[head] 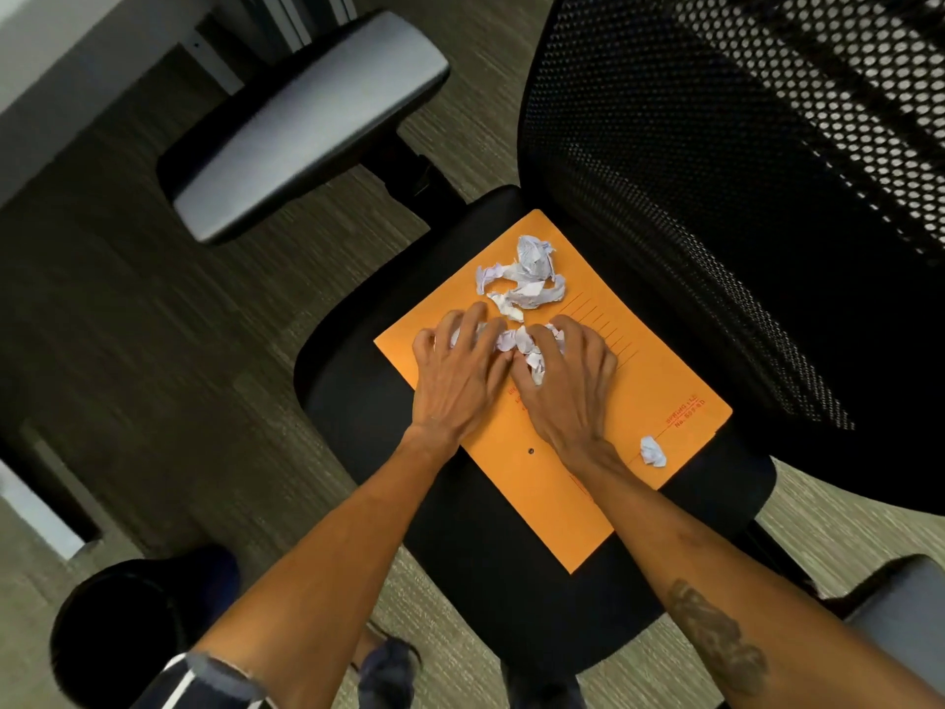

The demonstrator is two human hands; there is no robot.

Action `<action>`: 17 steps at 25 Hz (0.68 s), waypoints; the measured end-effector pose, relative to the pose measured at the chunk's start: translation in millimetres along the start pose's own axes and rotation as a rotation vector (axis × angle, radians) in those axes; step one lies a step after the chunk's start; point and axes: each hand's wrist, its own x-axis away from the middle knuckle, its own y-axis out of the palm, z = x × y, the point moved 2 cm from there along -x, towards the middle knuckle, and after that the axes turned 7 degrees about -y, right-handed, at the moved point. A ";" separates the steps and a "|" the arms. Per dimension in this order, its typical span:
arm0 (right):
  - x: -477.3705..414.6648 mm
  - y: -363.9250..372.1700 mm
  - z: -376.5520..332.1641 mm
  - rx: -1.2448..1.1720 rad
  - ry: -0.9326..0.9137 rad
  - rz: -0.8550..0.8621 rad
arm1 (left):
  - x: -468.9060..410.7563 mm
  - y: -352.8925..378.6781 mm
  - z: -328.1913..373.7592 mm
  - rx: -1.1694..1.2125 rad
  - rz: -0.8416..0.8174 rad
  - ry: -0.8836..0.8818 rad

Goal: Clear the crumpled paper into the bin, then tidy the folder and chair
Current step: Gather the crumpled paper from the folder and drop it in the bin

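Hands together, my left hand [457,373] and right hand [567,381] cup paper [516,342] on the folder [680,381]; next I must lift it to the bin [117,631], I judge.

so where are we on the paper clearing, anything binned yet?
Can't tell that anything is binned: the black bin interior is too dark to read. In hand: left hand and right hand are gathering crumpled paper on the orange folder. Left: the paper cluster beyond the fingers, one stray ball near the folder's edge, then folder and chair.
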 end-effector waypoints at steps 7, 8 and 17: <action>8.7 -0.4 -0.5 0.078 -0.130 0.010 | 1.1 6.3 6.9 -0.074 0.090 0.082; 10.4 -1.2 -0.2 0.079 -0.149 0.011 | 1.7 6.1 8.1 -0.087 0.096 0.101; 17.2 -7.1 -2.4 -0.018 -0.183 -0.069 | 23.3 5.2 21.8 -0.068 0.086 0.089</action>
